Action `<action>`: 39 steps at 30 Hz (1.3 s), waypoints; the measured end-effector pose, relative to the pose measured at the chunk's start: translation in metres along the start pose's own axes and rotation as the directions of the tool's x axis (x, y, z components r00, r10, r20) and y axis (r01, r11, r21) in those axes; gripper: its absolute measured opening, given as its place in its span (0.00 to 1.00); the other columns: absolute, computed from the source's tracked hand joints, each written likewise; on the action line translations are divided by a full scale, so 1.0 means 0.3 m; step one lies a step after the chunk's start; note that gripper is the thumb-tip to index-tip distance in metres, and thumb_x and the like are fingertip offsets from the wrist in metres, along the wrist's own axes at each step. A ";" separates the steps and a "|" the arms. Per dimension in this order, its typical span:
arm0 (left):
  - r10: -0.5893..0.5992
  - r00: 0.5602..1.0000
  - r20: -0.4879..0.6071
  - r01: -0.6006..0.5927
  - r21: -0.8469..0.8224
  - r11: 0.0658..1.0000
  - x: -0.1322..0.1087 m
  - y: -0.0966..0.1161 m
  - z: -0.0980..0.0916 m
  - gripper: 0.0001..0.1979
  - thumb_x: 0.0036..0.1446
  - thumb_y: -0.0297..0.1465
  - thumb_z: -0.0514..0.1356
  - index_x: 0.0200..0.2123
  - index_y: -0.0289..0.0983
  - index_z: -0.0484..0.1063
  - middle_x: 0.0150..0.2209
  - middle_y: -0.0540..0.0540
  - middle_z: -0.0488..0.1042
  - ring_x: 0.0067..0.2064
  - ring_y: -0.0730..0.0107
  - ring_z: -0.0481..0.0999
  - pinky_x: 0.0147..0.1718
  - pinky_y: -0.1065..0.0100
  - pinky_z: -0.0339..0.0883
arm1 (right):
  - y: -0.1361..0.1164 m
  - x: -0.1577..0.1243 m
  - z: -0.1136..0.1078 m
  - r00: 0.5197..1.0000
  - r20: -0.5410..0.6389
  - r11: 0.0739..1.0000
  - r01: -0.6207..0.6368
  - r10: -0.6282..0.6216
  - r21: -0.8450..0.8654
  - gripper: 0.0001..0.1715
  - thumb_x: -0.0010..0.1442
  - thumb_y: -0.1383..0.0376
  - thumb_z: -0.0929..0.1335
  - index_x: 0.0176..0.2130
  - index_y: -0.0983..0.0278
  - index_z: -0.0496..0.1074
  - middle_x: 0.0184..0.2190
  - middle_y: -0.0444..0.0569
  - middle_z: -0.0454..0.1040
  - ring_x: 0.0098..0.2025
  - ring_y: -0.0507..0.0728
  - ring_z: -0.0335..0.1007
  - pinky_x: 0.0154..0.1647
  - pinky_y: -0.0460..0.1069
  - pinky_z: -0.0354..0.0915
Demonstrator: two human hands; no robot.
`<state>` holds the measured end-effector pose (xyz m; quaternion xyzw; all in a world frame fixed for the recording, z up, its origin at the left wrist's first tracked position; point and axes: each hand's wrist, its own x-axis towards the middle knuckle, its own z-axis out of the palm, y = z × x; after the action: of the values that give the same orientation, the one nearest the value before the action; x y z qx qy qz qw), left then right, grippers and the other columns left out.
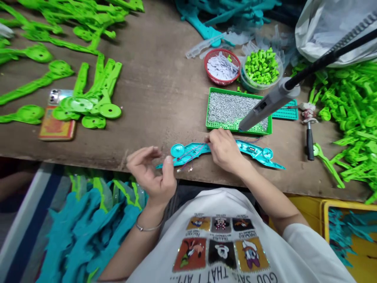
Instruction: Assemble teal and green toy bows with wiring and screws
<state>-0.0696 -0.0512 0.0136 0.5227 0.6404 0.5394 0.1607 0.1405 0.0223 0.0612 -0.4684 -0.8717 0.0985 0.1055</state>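
A long teal plastic part [259,153] with thin red and blue wires [188,157] lies along the near edge of the brown table [165,90]. My right hand [225,151] rests on its middle, fingers closed and pressing on it. My left hand [151,173] hovers at the part's left end beside the round disc [177,149], palm up, fingers loosely curled and apart, holding nothing I can see.
Behind the part stands a green tray of small screws [229,108], with a grey hanging screwdriver [266,104] above it. A red basket [222,67] and a bowl of green pieces [261,67] sit further back. Green parts [97,98], a phone [57,118] and a hammer [309,133] lie around.
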 end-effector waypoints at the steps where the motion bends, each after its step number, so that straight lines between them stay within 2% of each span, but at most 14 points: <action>1: -0.023 0.999 0.032 0.024 -0.040 0.999 0.006 0.009 0.004 0.21 0.63 0.37 0.61 0.58 0.42 0.63 0.56 0.38 0.66 0.52 0.56 0.73 0.50 0.52 0.74 | 0.005 -0.007 -0.005 0.999 -0.037 0.999 0.003 -0.002 0.037 0.13 0.73 0.68 0.58 0.44 0.63 0.70 0.40 0.53 0.75 0.44 0.62 0.65 0.46 0.56 0.58; 4: -0.026 0.959 0.281 0.080 -0.181 0.980 0.028 0.038 0.015 0.25 0.64 0.33 0.60 0.63 0.43 0.62 0.58 0.39 0.70 0.53 0.58 0.75 0.53 0.54 0.74 | 0.016 -0.031 -0.022 0.992 -0.122 0.991 0.026 -0.011 0.128 0.12 0.73 0.68 0.60 0.44 0.63 0.71 0.40 0.52 0.76 0.46 0.61 0.67 0.48 0.56 0.59; 8: 0.116 0.828 0.548 -0.039 -0.151 0.988 0.062 0.056 0.011 0.21 0.65 0.29 0.55 0.60 0.42 0.69 0.59 0.41 0.72 0.59 0.57 0.74 0.60 0.53 0.69 | 0.032 -0.067 -0.041 0.983 -0.181 0.976 0.040 -0.001 0.212 0.10 0.73 0.66 0.62 0.44 0.62 0.73 0.40 0.50 0.78 0.46 0.60 0.70 0.51 0.56 0.61; 11: 0.138 0.791 0.596 -0.112 -0.081 0.990 0.072 0.036 0.003 0.19 0.65 0.28 0.55 0.57 0.41 0.73 0.57 0.42 0.75 0.58 0.58 0.74 0.61 0.53 0.68 | 0.041 -0.083 -0.031 0.981 -0.191 0.968 0.015 0.034 0.251 0.09 0.72 0.66 0.64 0.43 0.62 0.74 0.40 0.50 0.79 0.46 0.59 0.72 0.50 0.56 0.63; 15: -0.006 0.782 0.623 0.119 -0.141 0.983 0.066 -0.001 0.000 0.14 0.66 0.32 0.60 0.53 0.39 0.76 0.47 0.43 0.79 0.42 0.66 0.80 0.46 0.64 0.75 | 0.039 -0.075 -0.002 0.975 -0.222 0.963 0.049 0.011 0.265 0.08 0.70 0.67 0.66 0.42 0.60 0.76 0.44 0.50 0.82 0.48 0.59 0.75 0.51 0.56 0.65; 18: -0.073 0.804 0.591 0.219 -0.180 0.959 0.073 -0.015 0.005 0.15 0.65 0.35 0.63 0.53 0.38 0.76 0.44 0.43 0.80 0.42 0.66 0.80 0.45 0.65 0.75 | 0.037 -0.069 -0.003 0.939 -0.342 0.949 0.130 -0.026 0.286 0.07 0.67 0.69 0.68 0.41 0.59 0.76 0.45 0.48 0.83 0.50 0.59 0.78 0.53 0.57 0.68; 20: -0.031 0.819 0.572 0.137 -0.143 0.980 0.081 -0.024 0.012 0.15 0.66 0.35 0.62 0.54 0.39 0.76 0.47 0.44 0.79 0.44 0.67 0.80 0.45 0.65 0.75 | 0.040 -0.080 -0.019 0.901 -0.433 0.920 0.193 -0.029 0.342 0.07 0.65 0.70 0.69 0.42 0.59 0.75 0.45 0.48 0.83 0.51 0.59 0.79 0.56 0.59 0.69; 23: 0.129 0.786 0.605 -0.105 -0.076 0.992 0.079 -0.050 0.028 0.16 0.66 0.35 0.63 0.55 0.39 0.75 0.50 0.43 0.77 0.49 0.63 0.78 0.50 0.61 0.73 | 0.048 -0.128 -0.052 0.832 -0.554 0.857 0.263 0.031 0.444 0.09 0.62 0.70 0.69 0.43 0.58 0.71 0.45 0.48 0.84 0.51 0.61 0.81 0.58 0.62 0.70; 25: 0.242 0.752 0.613 -0.274 -0.043 0.961 0.063 -0.075 0.042 0.19 0.63 0.35 0.66 0.56 0.38 0.73 0.52 0.40 0.76 0.54 0.56 0.76 0.56 0.55 0.71 | 0.058 -0.171 -0.081 0.755 -0.635 0.830 0.244 0.162 0.501 0.06 0.63 0.66 0.68 0.41 0.57 0.68 0.41 0.47 0.84 0.47 0.61 0.83 0.56 0.65 0.71; 26: 0.286 0.742 0.607 -0.344 -0.022 0.939 0.054 -0.087 0.050 0.21 0.63 0.35 0.67 0.57 0.37 0.73 0.53 0.38 0.75 0.56 0.53 0.75 0.57 0.52 0.70 | 0.067 -0.193 -0.100 0.689 -0.677 0.821 0.213 0.259 0.530 0.04 0.63 0.64 0.67 0.39 0.56 0.66 0.38 0.45 0.83 0.44 0.61 0.83 0.55 0.66 0.72; 30: 0.355 0.752 0.556 -0.436 0.015 0.900 0.025 -0.126 0.069 0.19 0.63 0.31 0.66 0.56 0.39 0.73 0.52 0.38 0.76 0.54 0.52 0.76 0.57 0.50 0.70 | 0.156 -0.285 -0.227 0.268 -0.724 0.722 0.129 0.635 0.680 0.08 0.60 0.58 0.66 0.37 0.56 0.61 0.29 0.39 0.78 0.33 0.58 0.81 0.51 0.64 0.74; 32: 0.363 0.758 0.542 -0.437 0.010 0.899 0.024 -0.133 0.069 0.19 0.63 0.31 0.66 0.57 0.40 0.73 0.51 0.40 0.78 0.53 0.53 0.78 0.57 0.51 0.70 | 0.231 -0.343 -0.302 0.131 -0.658 0.637 0.172 0.741 0.751 0.08 0.60 0.59 0.66 0.38 0.57 0.61 0.28 0.38 0.76 0.33 0.56 0.80 0.50 0.60 0.75; 35: 0.331 0.765 0.553 -0.411 0.022 0.912 0.032 -0.131 0.059 0.22 0.62 0.33 0.66 0.59 0.42 0.73 0.51 0.41 0.79 0.52 0.53 0.79 0.57 0.52 0.71 | 0.347 -0.455 -0.376 0.036 -0.547 0.530 0.204 0.836 0.823 0.09 0.61 0.60 0.67 0.37 0.58 0.61 0.28 0.38 0.77 0.35 0.53 0.81 0.51 0.57 0.75; 39: 0.274 0.778 0.565 -0.347 0.023 0.938 0.050 -0.110 0.044 0.22 0.62 0.35 0.66 0.60 0.49 0.73 0.47 0.49 0.80 0.45 0.57 0.82 0.52 0.54 0.74 | 0.455 -0.618 -0.374 -0.076 -0.437 0.443 0.129 0.896 0.887 0.11 0.61 0.60 0.69 0.38 0.59 0.61 0.31 0.40 0.80 0.35 0.53 0.82 0.47 0.54 0.76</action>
<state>-0.0818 -0.0274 -0.0143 0.7637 0.5038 0.3422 0.2144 0.3799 -0.0507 0.1148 -0.5832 -0.2107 0.1344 0.7729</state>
